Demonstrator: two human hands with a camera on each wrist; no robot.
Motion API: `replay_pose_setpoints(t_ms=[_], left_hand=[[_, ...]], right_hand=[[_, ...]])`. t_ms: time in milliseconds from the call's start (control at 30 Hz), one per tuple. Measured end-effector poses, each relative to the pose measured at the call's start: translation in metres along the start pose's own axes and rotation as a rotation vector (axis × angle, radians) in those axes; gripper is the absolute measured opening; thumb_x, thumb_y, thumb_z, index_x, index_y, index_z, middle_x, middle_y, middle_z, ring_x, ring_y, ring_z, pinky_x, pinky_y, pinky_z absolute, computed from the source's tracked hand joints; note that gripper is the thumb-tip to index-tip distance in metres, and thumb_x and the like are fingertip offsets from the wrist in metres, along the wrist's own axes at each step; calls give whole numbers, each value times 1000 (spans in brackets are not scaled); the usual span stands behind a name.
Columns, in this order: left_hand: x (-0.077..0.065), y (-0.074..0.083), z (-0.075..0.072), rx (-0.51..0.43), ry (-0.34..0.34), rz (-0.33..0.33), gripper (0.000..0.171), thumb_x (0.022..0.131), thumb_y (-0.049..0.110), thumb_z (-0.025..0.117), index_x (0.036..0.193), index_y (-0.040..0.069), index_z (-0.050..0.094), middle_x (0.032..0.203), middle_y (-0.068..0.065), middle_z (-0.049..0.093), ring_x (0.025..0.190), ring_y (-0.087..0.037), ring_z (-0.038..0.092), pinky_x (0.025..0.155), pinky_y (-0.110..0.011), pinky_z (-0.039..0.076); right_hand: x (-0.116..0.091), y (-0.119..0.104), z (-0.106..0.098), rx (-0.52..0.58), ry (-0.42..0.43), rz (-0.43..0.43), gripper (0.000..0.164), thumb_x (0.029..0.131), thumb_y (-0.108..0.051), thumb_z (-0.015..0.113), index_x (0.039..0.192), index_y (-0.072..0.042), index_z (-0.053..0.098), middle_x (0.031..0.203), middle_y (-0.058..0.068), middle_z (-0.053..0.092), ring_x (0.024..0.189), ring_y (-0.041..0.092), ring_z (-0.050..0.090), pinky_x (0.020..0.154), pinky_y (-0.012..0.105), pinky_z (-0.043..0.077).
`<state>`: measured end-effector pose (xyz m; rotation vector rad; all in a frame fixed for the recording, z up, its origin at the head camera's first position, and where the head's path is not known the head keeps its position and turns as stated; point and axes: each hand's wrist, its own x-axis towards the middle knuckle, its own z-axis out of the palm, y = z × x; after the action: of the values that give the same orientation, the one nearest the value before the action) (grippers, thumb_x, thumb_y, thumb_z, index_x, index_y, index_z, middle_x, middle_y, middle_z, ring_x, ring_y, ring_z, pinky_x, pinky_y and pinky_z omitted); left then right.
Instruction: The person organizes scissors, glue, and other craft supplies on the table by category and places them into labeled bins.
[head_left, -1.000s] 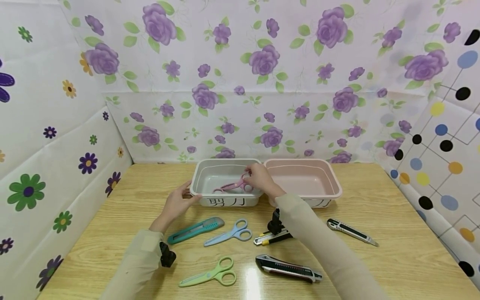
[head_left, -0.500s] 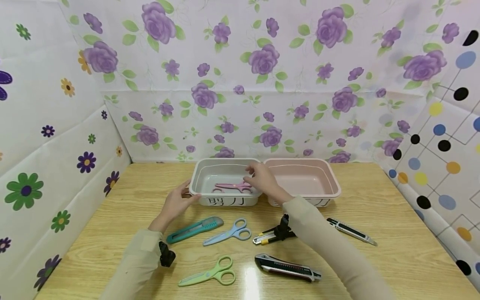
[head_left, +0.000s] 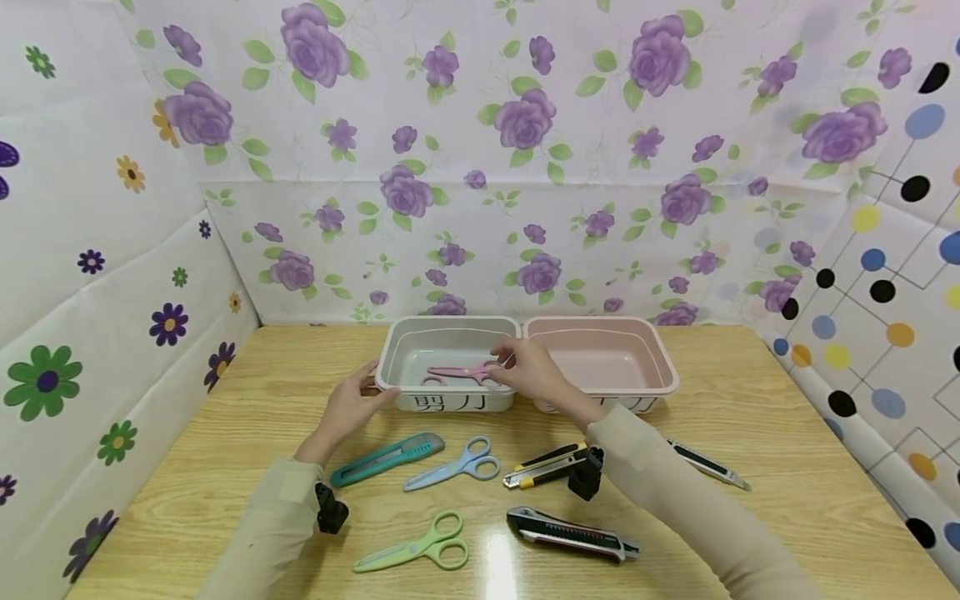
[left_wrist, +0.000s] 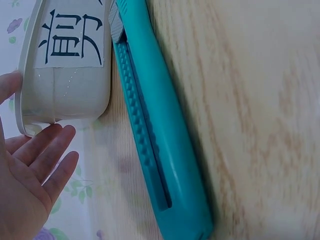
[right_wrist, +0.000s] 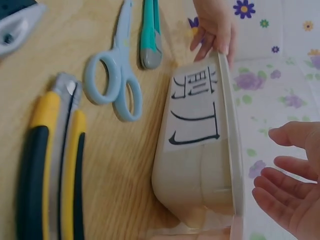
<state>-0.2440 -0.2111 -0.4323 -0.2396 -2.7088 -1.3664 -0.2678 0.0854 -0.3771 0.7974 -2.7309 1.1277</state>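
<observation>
Pink scissors [head_left: 452,371] lie inside the light grey bin [head_left: 397,354], which has a black-lettered label on its front. My right hand [head_left: 531,367] is over that bin's right end, its fingers close to the scissors' handles in the head view. In the right wrist view the right hand [right_wrist: 292,182] shows fingers apart and loosely bent, with nothing between them. My left hand [head_left: 348,412] holds the bin's left front corner. In the left wrist view the left hand [left_wrist: 30,175] has its thumb on the rim and its fingers at the corner's underside.
A pink bin [head_left: 660,354] stands beside the grey one. In front lie a teal utility knife [head_left: 387,458], blue scissors [head_left: 453,467], green scissors [head_left: 416,546], a yellow-and-black cutter [head_left: 543,467], a black-and-silver cutter [head_left: 573,533] and a slim cutter [head_left: 708,464]. Floral cloth [head_left: 465,208] hangs behind.
The pink scissors have settled lower, flat in the grey bin, and my right hand has let go of them, shifting slightly right. My left hand stays at the corner.
</observation>
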Motion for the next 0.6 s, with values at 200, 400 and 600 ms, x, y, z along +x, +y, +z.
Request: replay_pose_setpoints(t_ms=[200,400,600], left_hand=[[-1,1,-1,-1,-6,-3,73,83,33,66,140,0,33,117,-24,57,98,-32,60,77,-41,52],[-1,2,-1,4,-1,-14,73,83,32,66,140,1,33,117,-23,57,99,-32,60,78,-41,51],[-2,2,0,3,-9,-37,70,85,29,64,141,3,31,119,-23,56,99,-32,60,78,-42,51]], right_hand=[[-15,-2,0,68,-80,-19,29,77,-13,71,103,-1,64,87,9,63,74,17,60,63,22,49],[-30,-5,1,121,-136,-55,31,77,-8,70,106,2,62,88,12,62,74,15,61,66,21,50],[-44,-8,8,152,-199,-102,35,78,-11,71,108,4,60,90,12,62,77,17,60,69,21,51]])
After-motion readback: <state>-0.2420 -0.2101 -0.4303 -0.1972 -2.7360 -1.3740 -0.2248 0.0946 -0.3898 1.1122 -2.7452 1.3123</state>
